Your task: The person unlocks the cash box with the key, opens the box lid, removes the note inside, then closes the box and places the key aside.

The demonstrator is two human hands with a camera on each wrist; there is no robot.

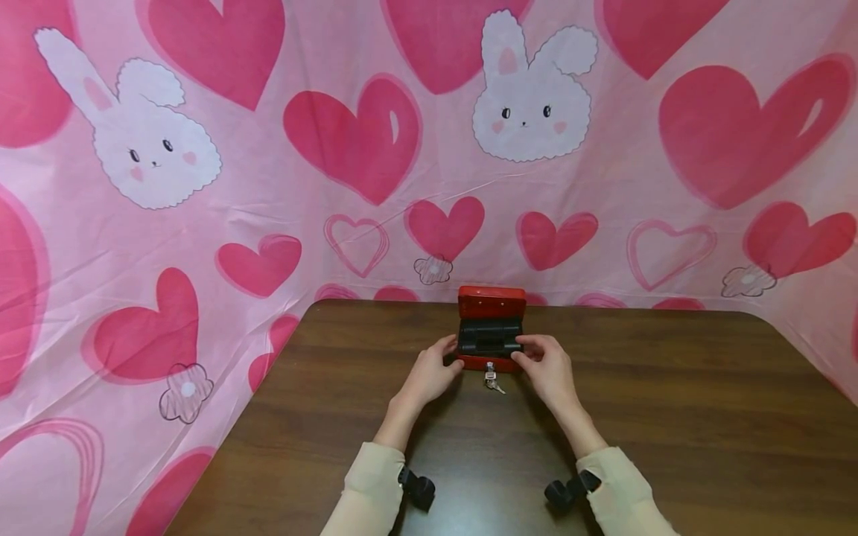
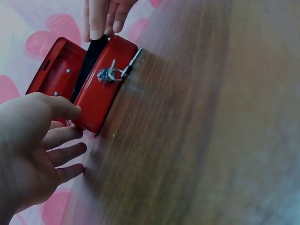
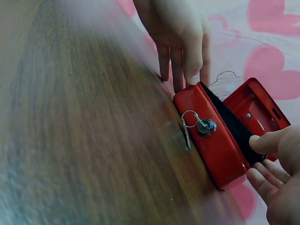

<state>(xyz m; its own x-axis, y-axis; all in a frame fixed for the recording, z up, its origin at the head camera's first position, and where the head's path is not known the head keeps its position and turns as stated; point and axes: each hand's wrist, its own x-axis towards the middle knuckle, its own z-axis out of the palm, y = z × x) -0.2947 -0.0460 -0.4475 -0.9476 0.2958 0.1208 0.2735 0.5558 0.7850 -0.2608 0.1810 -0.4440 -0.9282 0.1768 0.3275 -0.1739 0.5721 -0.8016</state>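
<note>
A pink sheet (image 1: 268, 223) printed with hearts and bunnies drapes the walls behind a dark wooden table (image 1: 670, 417). At the table's far middle sits a small red cash box (image 1: 490, 362), lid up, keys (image 1: 493, 383) hanging from its lock. The left hand (image 1: 432, 372) and right hand (image 1: 546, 366) flank the box, fingers relaxed, thumbs touching its top edge, clasping nothing.

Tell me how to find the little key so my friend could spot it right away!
Look at the brown wooden table in front of the pink heart cloth. Near its far edge sits a small red box with its lid up, between the left hand and the right hand. The key sticks in the lock on the box's front, a second one hanging from its ring: the only shiny silver things there.
</note>
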